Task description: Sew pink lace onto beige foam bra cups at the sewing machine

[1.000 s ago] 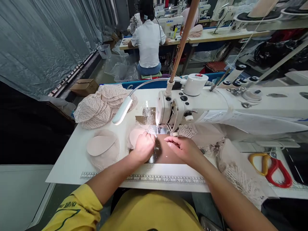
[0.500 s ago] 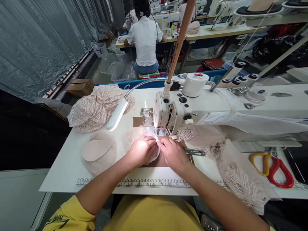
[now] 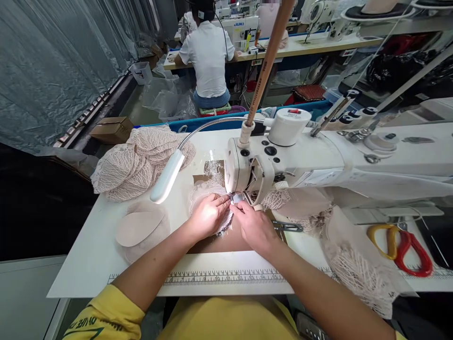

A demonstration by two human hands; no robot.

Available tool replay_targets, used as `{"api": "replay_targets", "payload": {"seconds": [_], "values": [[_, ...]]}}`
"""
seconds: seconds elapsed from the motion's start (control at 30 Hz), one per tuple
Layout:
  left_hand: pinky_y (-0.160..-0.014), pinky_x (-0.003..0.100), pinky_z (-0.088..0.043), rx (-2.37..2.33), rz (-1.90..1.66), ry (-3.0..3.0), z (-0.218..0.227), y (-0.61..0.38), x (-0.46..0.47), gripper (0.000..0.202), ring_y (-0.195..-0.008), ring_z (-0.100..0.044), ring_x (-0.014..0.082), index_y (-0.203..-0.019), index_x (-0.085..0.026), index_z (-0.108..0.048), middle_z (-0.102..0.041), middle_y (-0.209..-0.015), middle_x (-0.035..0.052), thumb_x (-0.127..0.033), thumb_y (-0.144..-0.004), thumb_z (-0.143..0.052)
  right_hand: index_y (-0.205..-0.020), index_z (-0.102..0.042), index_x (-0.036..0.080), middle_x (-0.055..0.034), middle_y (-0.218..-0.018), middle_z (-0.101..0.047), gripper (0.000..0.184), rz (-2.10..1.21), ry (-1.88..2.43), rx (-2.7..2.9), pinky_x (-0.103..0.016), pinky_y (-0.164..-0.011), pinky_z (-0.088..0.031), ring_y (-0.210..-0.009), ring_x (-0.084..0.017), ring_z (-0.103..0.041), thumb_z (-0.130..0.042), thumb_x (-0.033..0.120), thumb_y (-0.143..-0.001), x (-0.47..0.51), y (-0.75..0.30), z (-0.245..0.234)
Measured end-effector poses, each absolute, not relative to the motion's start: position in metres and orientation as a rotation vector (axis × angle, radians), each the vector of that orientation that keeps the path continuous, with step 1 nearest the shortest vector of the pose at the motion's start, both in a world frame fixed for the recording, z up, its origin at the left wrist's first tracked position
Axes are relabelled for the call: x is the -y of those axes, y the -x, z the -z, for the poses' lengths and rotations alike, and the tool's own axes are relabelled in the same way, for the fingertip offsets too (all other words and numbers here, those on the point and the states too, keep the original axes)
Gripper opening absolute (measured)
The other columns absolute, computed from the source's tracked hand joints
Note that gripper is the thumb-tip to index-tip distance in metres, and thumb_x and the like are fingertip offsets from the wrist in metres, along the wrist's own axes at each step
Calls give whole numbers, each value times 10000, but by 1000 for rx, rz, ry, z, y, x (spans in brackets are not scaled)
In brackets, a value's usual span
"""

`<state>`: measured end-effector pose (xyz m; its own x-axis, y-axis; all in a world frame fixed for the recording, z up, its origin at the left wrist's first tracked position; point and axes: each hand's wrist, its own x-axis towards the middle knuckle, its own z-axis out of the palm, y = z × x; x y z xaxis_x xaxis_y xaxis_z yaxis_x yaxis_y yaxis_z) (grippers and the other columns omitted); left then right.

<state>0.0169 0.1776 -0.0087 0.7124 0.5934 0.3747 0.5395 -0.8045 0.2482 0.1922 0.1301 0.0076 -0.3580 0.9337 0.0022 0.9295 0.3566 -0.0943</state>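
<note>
My left hand (image 3: 207,215) presses a round beige lace piece (image 3: 200,191) flat on the table just in front of the needle of a white sewing machine (image 3: 318,156). Its fingers are closed together on the lace. My right hand (image 3: 251,225) meets it from the right and pinches the edge of the same piece beside the presser foot. A gooseneck lamp (image 3: 166,177) shines on both hands.
A heap of lace pieces (image 3: 138,158) and a stack of smooth beige cups (image 3: 139,226) lie at the left. Thread snips (image 3: 288,227), more lace (image 3: 357,269) and red and yellow scissors (image 3: 403,245) lie at the right. Another person (image 3: 208,56) sits at a far machine.
My right hand moved left to join the left hand on the lace piece, and both hands slid it up close under the presser foot.
</note>
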Motion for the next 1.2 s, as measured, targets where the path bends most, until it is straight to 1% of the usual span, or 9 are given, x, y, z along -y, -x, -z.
{"api": "replay_targets", "payload": {"seconds": [0.33,0.53,0.7,0.8,0.87,0.97,1.03,1.1,1.2], "values": [[-803,416,-505,-1125,-586,-2710,8,-16,-180,330,-939,-586,242,-1179,-136,-619,-653,-1186,127,-227,-923,-431,-1285,-576,201,-95,-1072,-629,515,-83,1727,2567,-299,-625,-403,-764,-188,-563,-412,27,-829,-128,-195,-6],[-981,558,-392,-1349,-468,-2679,5,-15,-175,380,-1253,-412,350,-1262,-183,-567,-555,-1303,136,-240,-902,-458,-1208,-625,198,-71,-967,-638,485,-91,1657,2495,-284,-624,-405,-743,-177,-556,-428,16,-804,-128,-196,-3],[-1011,666,-297,-1439,-397,-2561,-2,-6,-174,423,-1313,-352,397,-1239,-214,-584,-497,-1385,114,-154,-829,-501,-1179,-638,178,-68,-996,-662,431,-139,1541,2387,-287,-678,-449,-768,-173,-589,-389,44,-853,-128,-202,3],[-1039,638,-307,-1249,-337,-2482,-16,4,-166,382,-1309,-396,362,-1075,-227,-672,-548,-1352,63,-85,-755,-519,-1157,-645,181,-61,-1032,-674,414,-233,1452,2310,-273,-714,-476,-840,-170,-615,-392,57,-853,-127,-205,4],[-1073,558,-335,-937,-271,-2459,-28,9,-153,381,-1292,-444,311,-979,-236,-701,-607,-1285,23,-41,-704,-523,-1108,-663,173,-63,-1010,-679,387,-294,1405,2286,-267,-732,-485,-857,-169,-621,-397,65,-849,-126,-207,2],[-1101,413,-368,-643,-357,-2410,-43,11,-130,425,-1256,-498,219,-1021,-231,-687,-648,-1220,15,-9,-719,-486,-1044,-679,173,-62,-987,-678,353,-382,1364,2269,-265,-746,-490,-861,-168,-623,-401,80,-847,-124,-208,-2],[-1075,362,-408,-733,-511,-2390,-45,11,-119,399,-1225,-523,190,-1116,-206,-649,-623,-1252,52,-51,-809,-447,-1028,-678,177,-60,-991,-677,346,-416,1330,2260,-266,-756,-489,-874,-168,-621,-400,84,-845,-124,-208,-3],[-1035,363,-449,-919,-570,-2392,-42,9,-114,354,-1197,-540,199,-1191,-174,-605,-594,-1282,96,-134,-884,-433,-1035,-674,177,-56,-995,-677,343,-413,1305,2255,-265,-759,-482,-886,-166,-618,-402,86,-847,-124,-209,-3],[-1018,443,-455,-1057,-454,-2505,-29,5,-116,330,-1205,-525,266,-1193,-123,-597,-580,-1287,144,-236,-907,-479,-1055,-671,173,-52,-998,-673,351,-345,1308,2276,-259,-729,-459,-863,-162,-607,-412,73,-839,-124,-210,0]]}}
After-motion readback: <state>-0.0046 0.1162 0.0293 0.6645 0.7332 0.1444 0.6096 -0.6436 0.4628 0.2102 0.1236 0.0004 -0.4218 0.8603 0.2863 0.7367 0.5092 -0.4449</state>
